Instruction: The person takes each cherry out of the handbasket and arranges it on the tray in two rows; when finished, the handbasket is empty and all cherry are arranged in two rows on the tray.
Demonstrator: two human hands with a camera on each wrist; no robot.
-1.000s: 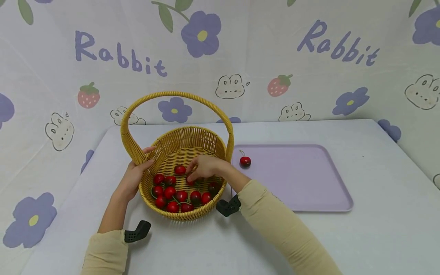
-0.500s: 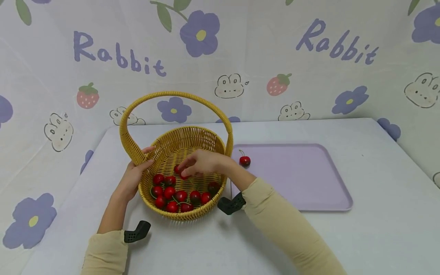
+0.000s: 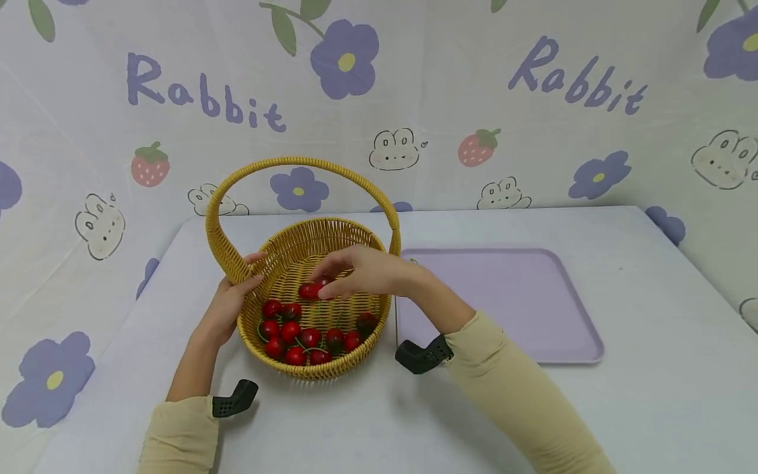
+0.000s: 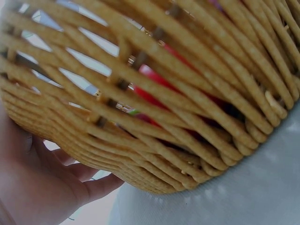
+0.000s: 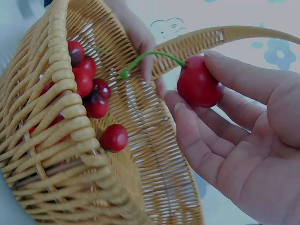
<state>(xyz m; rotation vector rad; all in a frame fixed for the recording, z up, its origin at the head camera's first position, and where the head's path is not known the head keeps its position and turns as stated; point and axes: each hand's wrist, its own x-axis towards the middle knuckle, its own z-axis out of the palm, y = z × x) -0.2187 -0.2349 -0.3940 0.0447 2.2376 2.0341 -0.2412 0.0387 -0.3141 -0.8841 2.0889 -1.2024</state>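
Note:
My right hand [image 3: 370, 270] is over the inside of a yellow wicker basket [image 3: 320, 374]. Between thumb and fingers it pinches a red cherry [image 5: 199, 83] with a curved green stem, clear in the right wrist view. Several dark red cherries [image 3: 290, 330] lie along the basket's near and left side. A separate cherry [image 5: 114, 138] sits apart from the cluster on the woven bottom. At the basket's left side, my left hand [image 3: 227, 306] grips the rim by the foot of the handle; its fingers show under the weave [image 4: 154, 117] in the left wrist view.
A lilac tray [image 3: 503, 303] lies right of the basket, partly behind my right forearm. Only a bit of stem [image 3: 414, 261] shows there. The tall arched handle [image 3: 296, 161] rises over the basket. A patterned cloth [image 3: 444, 66] hangs behind the white table [image 3: 331, 428].
My right hand has lifted a cherry from the basket's bottom and shifted slightly right and up. Its wrist now covers the cherry on the tray. My left hand stays on the basket.

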